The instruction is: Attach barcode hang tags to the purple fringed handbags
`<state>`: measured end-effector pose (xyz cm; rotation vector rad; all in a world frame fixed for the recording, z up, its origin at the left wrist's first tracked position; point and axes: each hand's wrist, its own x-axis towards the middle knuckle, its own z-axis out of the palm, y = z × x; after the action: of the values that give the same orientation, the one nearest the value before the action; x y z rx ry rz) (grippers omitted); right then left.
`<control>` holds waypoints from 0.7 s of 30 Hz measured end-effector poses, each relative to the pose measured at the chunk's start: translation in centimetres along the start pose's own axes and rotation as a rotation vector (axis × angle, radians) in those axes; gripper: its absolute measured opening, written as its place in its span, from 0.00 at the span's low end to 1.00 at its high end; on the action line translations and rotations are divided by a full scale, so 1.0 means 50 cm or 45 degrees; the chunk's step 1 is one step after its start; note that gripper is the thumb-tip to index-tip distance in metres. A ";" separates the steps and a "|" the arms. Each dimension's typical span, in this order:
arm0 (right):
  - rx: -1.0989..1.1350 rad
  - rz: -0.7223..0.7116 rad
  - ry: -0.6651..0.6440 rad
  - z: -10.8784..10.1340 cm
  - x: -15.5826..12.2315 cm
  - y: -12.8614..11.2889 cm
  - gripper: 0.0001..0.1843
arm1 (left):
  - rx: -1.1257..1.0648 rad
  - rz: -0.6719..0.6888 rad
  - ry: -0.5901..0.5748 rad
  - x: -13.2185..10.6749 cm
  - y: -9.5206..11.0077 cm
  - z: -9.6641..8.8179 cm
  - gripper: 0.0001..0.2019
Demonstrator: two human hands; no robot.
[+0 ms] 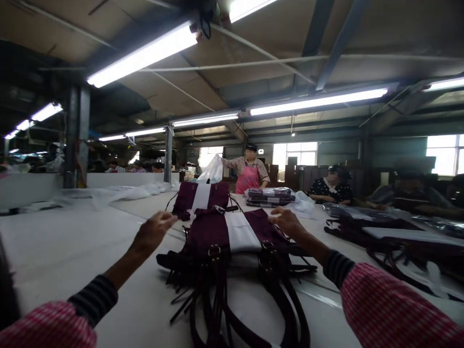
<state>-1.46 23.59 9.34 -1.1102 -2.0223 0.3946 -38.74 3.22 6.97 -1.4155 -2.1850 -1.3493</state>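
Pink-checked sleeves (pixel 395 304) run out to your open left hand (pixel 154 232) and right hand (pixel 284 223), grasping nothing, poised either side of a burgundy-and-white tote bag (pixel 206 237) laid flat on the bench (pixel 72 251), its straps (pixel 217 309) trailing toward you, seemingly for easy reach.

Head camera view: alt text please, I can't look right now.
The left hand and right hand are spread either side of a stack of maroon-and-white bags with dark straps on a white table. Across it, a co-worker in a pink apron lifts a clear plastic bag.
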 end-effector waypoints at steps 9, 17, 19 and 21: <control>0.172 0.377 -0.313 0.033 -0.207 0.186 0.13 | 0.206 0.267 -0.525 -0.157 0.000 0.134 0.21; 0.298 0.312 -0.325 0.088 -0.204 0.140 0.08 | 0.311 0.340 -0.600 -0.114 0.018 0.182 0.19; 0.303 0.265 -0.279 0.091 -0.194 0.133 0.08 | 0.324 0.318 -0.593 -0.106 0.025 0.177 0.16; 0.322 0.233 -0.237 0.087 -0.184 0.122 0.09 | 0.341 0.288 -0.543 -0.102 0.044 0.172 0.14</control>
<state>1.65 19.97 -1.49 -1.1362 -1.9665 0.8514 -31.87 7.04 0.38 -1.8995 -2.2468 -0.6957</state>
